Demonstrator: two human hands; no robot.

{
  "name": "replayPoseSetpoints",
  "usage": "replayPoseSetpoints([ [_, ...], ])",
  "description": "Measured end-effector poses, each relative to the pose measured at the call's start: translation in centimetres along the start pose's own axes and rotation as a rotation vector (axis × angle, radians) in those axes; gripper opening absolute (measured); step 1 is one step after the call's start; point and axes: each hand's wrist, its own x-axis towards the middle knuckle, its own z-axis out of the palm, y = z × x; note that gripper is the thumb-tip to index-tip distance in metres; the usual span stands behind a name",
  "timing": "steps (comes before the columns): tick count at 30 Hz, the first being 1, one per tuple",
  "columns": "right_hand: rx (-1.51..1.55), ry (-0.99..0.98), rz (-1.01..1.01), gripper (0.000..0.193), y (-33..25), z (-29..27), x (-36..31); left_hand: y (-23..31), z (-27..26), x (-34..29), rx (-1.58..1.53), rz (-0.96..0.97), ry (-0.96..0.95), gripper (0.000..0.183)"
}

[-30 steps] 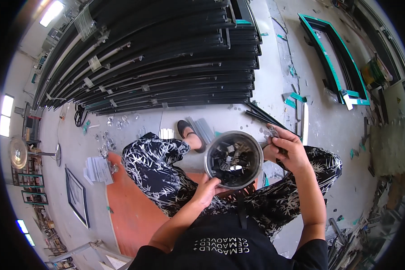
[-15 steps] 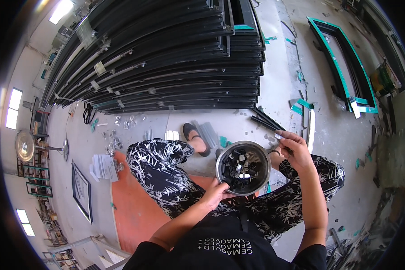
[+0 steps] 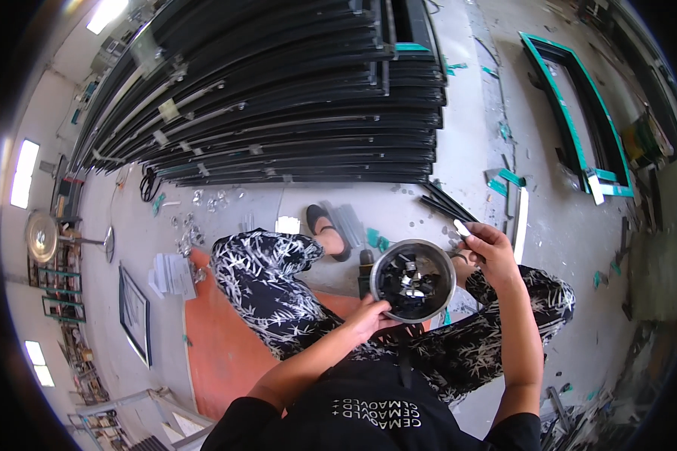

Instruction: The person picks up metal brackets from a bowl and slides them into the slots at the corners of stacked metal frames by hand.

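Observation:
A round metal bowl [image 3: 450,295] is tilted over my lap, and my left hand [image 3: 368,316] grips its near-left rim. Inside it lie small black plastic pieces [image 3: 393,282] mixed with a few shiny silver and white pieces [image 3: 411,279]. Beyond the bowl's right side, my right hand [image 3: 490,246] is raised and pinches a small white-silver piece [image 3: 461,227] between thumb and fingers. What exactly that piece is cannot be made out. A dark tool-like object [image 3: 365,272], partly hidden by the bowl, stands at its left.
A large stack of black frames [image 3: 301,113] fills the floor ahead. Thin black strips [image 3: 445,201] lie by its right corner. A frame with green tape [image 3: 579,113] rests at the far right. Left are white sheets [image 3: 174,278], an orange board [image 3: 226,346] and a pedestal fan [image 3: 44,239].
The bowl has shifted slightly right with my left hand, uncovering more of the dark object beside it. My right hand still holds the small piece, now turned so more of it shows.

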Motion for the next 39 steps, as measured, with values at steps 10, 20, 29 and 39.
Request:
replayPoseSetpoints([
  [10, -0.024, 0.079, -0.085, 0.011, 1.7, -2.5, 1.9, -1.7, 0.3, 2.8, -0.003, -0.048, -0.037, 0.046],
  [20, -0.017, 0.06, -0.077, 0.009, 2.8, -2.2, 3.1, -0.8, -1.3, 2.1, -0.008, 0.034, -0.091, 0.047],
  [29, -0.159, 0.19, -0.132, 0.006, 5.3, -3.9, 3.6, -2.0, -2.2, 2.6, 0.056, 0.009, -0.12, 0.054],
  [39, -0.444, 0.229, -0.165, 0.008, 9.2, -6.2, 4.8, -1.5, -3.0, 0.8, 0.139, 0.032, -0.207, 0.053],
])
